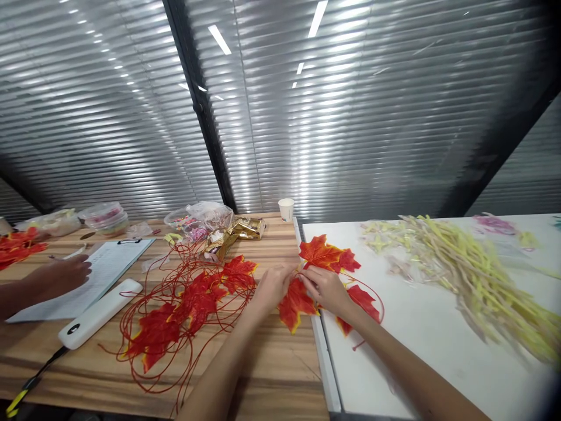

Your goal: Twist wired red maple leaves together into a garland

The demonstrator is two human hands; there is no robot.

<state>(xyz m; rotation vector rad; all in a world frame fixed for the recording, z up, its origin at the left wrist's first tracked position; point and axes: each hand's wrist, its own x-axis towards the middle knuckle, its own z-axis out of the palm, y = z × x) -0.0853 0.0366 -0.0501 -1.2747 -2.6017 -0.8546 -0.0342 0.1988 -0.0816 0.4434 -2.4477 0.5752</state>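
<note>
My left hand (275,286) and my right hand (326,286) meet over the seam between two tables, with fingertips pinched close together on a garland of red artificial maple leaves (318,251). One leaf (294,307) hangs below my fingers, and another leaf (363,303) lies behind my right wrist. A thin red cord (380,295) curls out to the right of that wrist. My fingers cover the exact spot they grip. To the left of my left forearm lies a tangled heap of red cord and maple leaves (199,295).
Gold foil packets (249,228), plastic bags (213,213) and a paper cup (286,209) stand along the back. Left are a white device (100,314), a clipboard (125,254) and another person's hand (70,273) over paper. Yellow and beige strips (477,269) cover part of the white table (421,362).
</note>
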